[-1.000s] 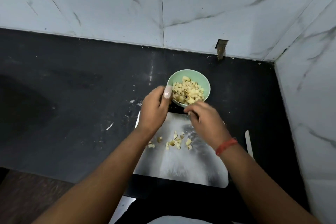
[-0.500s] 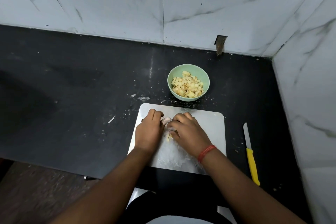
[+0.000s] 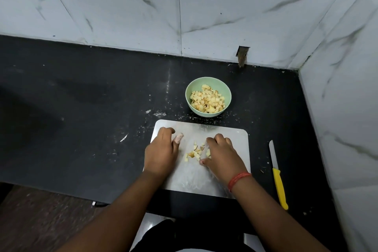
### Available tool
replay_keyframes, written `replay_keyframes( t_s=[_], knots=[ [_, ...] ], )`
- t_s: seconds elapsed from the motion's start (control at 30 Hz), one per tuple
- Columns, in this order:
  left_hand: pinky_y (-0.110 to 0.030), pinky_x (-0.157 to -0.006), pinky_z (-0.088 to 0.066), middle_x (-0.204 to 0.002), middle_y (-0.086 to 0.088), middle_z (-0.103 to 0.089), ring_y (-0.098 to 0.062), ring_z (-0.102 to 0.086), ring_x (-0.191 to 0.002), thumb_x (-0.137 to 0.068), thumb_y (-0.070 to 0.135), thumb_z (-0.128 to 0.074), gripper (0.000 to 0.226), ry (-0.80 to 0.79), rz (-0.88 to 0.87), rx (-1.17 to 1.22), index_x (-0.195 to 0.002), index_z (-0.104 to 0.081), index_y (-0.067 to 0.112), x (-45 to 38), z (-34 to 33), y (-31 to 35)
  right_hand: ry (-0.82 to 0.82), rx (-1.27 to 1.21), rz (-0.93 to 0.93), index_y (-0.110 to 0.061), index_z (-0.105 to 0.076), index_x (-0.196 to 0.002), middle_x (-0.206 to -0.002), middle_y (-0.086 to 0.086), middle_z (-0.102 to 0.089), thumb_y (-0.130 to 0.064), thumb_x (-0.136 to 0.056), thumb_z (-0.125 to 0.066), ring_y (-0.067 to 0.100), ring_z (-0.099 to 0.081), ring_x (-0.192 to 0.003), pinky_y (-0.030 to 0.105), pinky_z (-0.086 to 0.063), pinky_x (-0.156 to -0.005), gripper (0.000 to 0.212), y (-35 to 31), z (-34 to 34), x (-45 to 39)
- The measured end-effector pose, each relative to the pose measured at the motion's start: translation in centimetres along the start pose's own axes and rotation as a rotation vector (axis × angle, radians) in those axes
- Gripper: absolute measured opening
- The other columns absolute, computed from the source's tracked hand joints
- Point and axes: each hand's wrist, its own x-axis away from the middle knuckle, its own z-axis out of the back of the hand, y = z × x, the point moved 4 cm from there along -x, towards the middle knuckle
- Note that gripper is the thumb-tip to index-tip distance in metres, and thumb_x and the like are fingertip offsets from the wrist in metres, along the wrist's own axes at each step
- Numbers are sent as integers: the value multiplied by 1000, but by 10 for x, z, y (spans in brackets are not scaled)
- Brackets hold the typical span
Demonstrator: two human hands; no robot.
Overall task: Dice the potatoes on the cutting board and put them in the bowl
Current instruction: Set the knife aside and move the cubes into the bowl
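**Last potato dice gathered on the board**

Black stone countertop [image 3: 81, 108], matte, dusted with pale starch specks; white veined marble tiles [image 3: 235, 16] behind and at 3 o'clock.

Pale rectangular cutting board [image 3: 235, 135] with rounded corners, smeared with a wet starchy film, at 6 o'clock of the bowl [image 3: 189, 92]. Bowl round, smooth, mint green, roughly two-thirds full of diced potato [image 3: 207, 99]: small yellowish cubes, some with brown skin edges.

Compared with half a second ago: hands parted, no longer knuckle to knuckle at board centre, so the remaining dice [image 3: 195, 151] again exposed between them. Compared with a second ago: both hands drawn back from the bowl rim to the board. Judged meaning: cutting finished, one handful already delivered, a final small scoop pending before completion.

Left hand [image 3: 161, 151] at 9 o'clock of the loose dice, fingers curled under, starch-whitened thumb tip pointing toward 12 o'clock; nothing visibly held. Right hand [image 3: 222, 155] at 3 o'clock of the dice, fingers bent and raking against the pile, touching the nearest cubes; whether any cube is pinched cannot be told. Red thread band [image 3: 238, 180] on the right wrist.

Knife [image 3: 279, 186] at 3 o'clock of the board, well apart from both hands, lying flat: narrow pale blade, glossy yellow handle toward 6 o'clock.
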Motion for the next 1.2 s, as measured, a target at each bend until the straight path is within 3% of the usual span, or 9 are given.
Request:
replay_keyframes(
  t_s=[0.1, 0.2, 0.33, 0.4, 0.5, 0.63, 0.93, 1.07, 1.2],
  knots=[
    [-34, -58, -39, -115, -1, -58, -28, -62, -80, -102, 42, -40, 33, -129, -35, -267, -117, -54, 17, 7, -3, -10, -1, -56, 22, -17, -49, -132, -125, 0, -41, -21, -91, -65, 20, -43, -119, 30, -46, -96, 44, -9, -6, -2],
    [-36, -55, -37, -111, 0, -56, -28, -61, -84, -105, 49, -32, 39, -189, -74, -376, -112, -53, 17, 4, -9, 1, 15, -109, 87, -16, -56, -124, -117, 0, -42, -8, -91, -59, 21, -48, -114, 32, -47, -94, 34, -17, -8, -6],
    [-38, -65, -40, -115, 0, -57, -29, -58, -88, -107, 42, -40, 30, -184, -61, -209, -115, -54, 17, -5, -9, 12, 9, -93, 141, -26, -51, -131, -126, -8, -42, -32, -85, -70, 17, -38, -118, 34, -45, -95, 50, -20, -4, -9],
    [-38, -74, -45, -117, 0, -58, -25, -60, -95, -104, 32, -49, 25, -192, -143, -50, -123, -58, 19, -6, -9, 11, -1, -43, 175, -31, -52, -131, -130, -12, -41, -38, -82, -73, 17, -36, -118, 33, -46, -94, 54, -23, -4, -8],
    [-35, -92, -43, -120, -3, -57, -22, -56, -107, -98, 27, -59, 40, -274, -301, 13, -136, -59, 16, 1, -14, 4, 75, -11, 236, -35, -59, -121, -124, -16, -46, -30, -85, -70, 15, -39, -113, 31, -49, -87, 37, -23, -8, -6],
    [-33, -90, -45, -119, -6, -54, -24, -52, -103, -92, 28, -72, 43, -230, -403, -78, -131, -64, 12, 11, -19, -2, 150, -11, 295, -26, -66, -110, -112, -10, -56, -11, -90, -60, 16, -46, -107, 30, -49, -85, 26, -15, -8, -4],
    [-41, -69, -47, -94, -5, -54, -26, -55, -83, -94, 20, -68, 10, -189, -371, -121, -94, -63, 12, 10, -26, 13, 171, -8, 317, -23, -65, -116, -110, -5, -58, -20, -94, -59, 17, -48, -105, 28, -46, -88, 22, -12, -1, -3],
    [-33, -70, -36, -100, -6, -53, -26, -55, -89, -95, 13, -61, 7, -248, -340, -115, -101, -63, 10, 8, -24, 15, 157, -85, 244, -22, -66, -110, -108, -5, -56, -18, -92, -61, 14, -50, -100, 25, -44, -86, 18, -6, 3, -6],
    [-37, -73, -43, -103, -2, -53, -24, -56, -87, -97, 21, -62, 10, -284, -210, -25, -103, -64, 13, 2, -20, 16, 125, -237, 98, -20, -68, -94, -93, -6, -59, -12, -87, -66, 12, -57, -83, 24, -49, -75, 11, 7, 9, -12]
  ],
)
